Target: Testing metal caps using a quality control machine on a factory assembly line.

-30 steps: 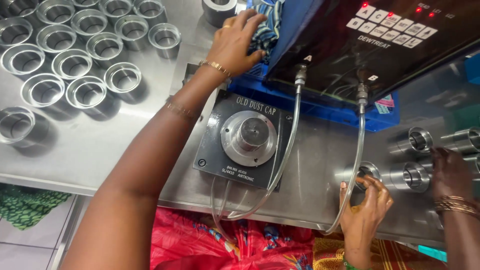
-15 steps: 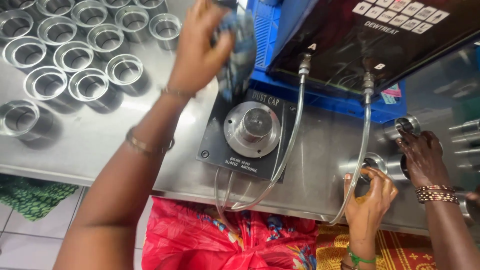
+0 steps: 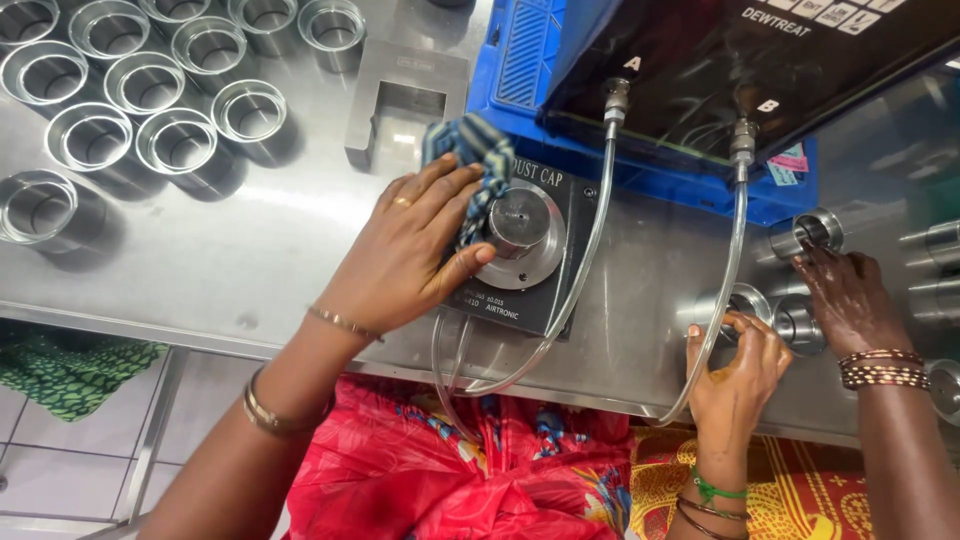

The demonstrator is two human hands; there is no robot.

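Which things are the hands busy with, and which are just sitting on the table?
In use:
left hand
checked cloth
round metal gauge
right hand
metal ring

Just lying there:
metal cups
grey metal block

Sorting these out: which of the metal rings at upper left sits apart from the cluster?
The metal ring at the far left edge, nearest the table's front; the other rings are packed in touching rows above it.

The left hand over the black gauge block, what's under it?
Under the left hand is a blue patterned cloth, pressed beside the round metal plug on the black gauge block. Most of the cloth and the block's left part are covered by the palm.
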